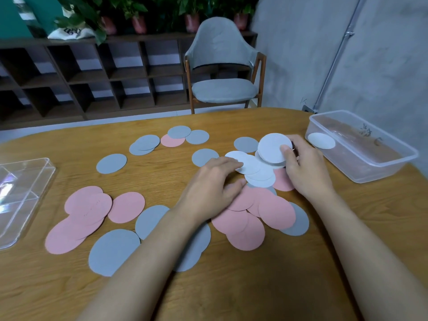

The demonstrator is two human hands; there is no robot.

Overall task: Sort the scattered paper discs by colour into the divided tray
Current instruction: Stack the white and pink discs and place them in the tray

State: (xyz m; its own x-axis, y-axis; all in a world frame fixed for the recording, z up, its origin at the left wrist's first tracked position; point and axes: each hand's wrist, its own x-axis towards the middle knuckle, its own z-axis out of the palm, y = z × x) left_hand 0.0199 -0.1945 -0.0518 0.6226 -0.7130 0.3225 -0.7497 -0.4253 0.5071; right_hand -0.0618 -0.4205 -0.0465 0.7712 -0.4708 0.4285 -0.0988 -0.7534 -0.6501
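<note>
Discs lie mid-table; right hand (305,165) pinches a lifted white disc (274,148), perhaps several, while left hand (215,181) lies flat, pinning the white pile (252,169); divided tray (32,181) waits at the left edge

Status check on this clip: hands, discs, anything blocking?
Right hand pinching a white paper disc; left hand flat on the white pile. One white disc in the clear plastic tub. No obstruction.
</note>
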